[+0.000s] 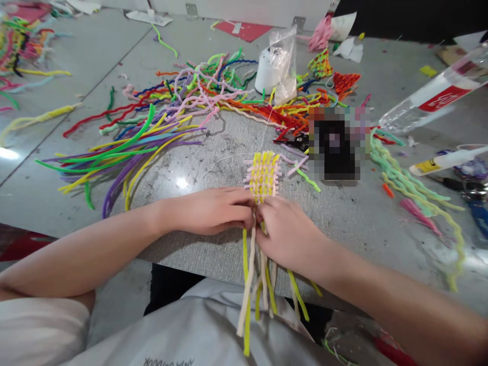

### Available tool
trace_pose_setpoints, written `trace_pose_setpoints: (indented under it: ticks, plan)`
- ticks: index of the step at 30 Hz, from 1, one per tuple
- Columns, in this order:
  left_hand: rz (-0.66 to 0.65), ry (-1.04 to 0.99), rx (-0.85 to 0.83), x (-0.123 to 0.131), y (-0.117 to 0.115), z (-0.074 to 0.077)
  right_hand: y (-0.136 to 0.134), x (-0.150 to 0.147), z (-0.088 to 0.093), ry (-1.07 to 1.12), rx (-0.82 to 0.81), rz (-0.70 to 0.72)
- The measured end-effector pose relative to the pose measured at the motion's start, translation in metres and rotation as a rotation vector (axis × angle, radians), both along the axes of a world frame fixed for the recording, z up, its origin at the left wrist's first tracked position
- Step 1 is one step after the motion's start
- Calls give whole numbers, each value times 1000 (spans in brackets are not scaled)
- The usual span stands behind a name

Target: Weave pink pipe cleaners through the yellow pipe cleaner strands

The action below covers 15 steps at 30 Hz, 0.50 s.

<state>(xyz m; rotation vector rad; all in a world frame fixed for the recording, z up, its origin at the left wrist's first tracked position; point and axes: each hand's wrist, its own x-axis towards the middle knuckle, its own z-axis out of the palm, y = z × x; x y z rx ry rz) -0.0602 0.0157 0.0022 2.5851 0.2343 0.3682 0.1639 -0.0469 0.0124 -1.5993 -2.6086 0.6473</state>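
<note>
A small woven patch of yellow and pale pink pipe cleaners (262,175) lies on the grey table (213,152) in front of me. Its loose yellow and cream ends (247,295) hang over the table's near edge toward my lap. My left hand (213,211) and my right hand (284,231) meet at the patch's near edge. Both have their fingers pinched on the strands there.
A big heap of coloured pipe cleaners (152,132) spreads across the left and middle of the table. A white thread spool in a plastic bag (276,68) stands behind. A glue bottle (446,160), a clear plastic bottle (430,96) and green fuzzy strands (412,188) lie at right.
</note>
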Motion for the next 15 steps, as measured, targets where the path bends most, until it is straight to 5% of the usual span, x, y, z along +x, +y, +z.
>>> trace_pose_setpoints:
  ticks: [7, 15]
  plan:
    - [21, -53, -57, 7, 2, -5, 3, -5, 17, -33, -173, -90]
    - [-18, -130, -73, 9, 9, -13, 5, 1, 16, 82, -260, -213]
